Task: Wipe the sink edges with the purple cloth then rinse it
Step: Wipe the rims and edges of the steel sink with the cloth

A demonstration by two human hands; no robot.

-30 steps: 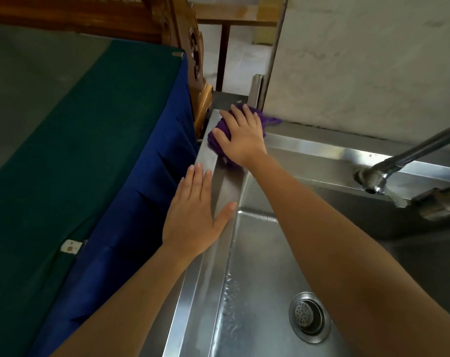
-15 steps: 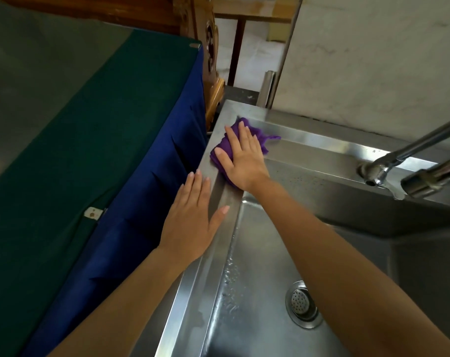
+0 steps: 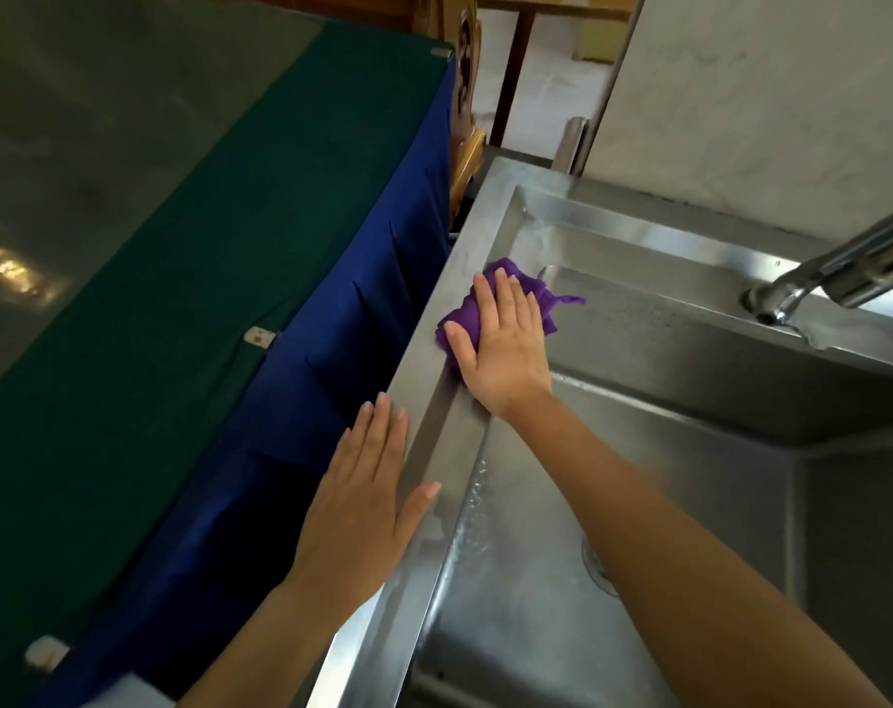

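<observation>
Stainless steel sink point(image 3: 437, 436), its left rim running away from the viewer, is the surface being wiped. Nearest, the left hand point(image 3: 362, 508) lies flat on that rim, fingers straight and spread, gripping nothing, seemingly as a brace. Farther along the same rim, the right hand point(image 3: 506, 344) presses flat on the crumpled purple cloth point(image 3: 500, 298), fingers extended over it rather than curled round it. The cloth sits on the left ledge, partly overhanging the basin side, a loose tail pointing right toward the chrome tap point(image 3: 812, 278); its long axis seems to lie across the rim. To wipe well, I judge it best to keep even palm pressure and follow the rim's line, tucking the tail under.
</observation>
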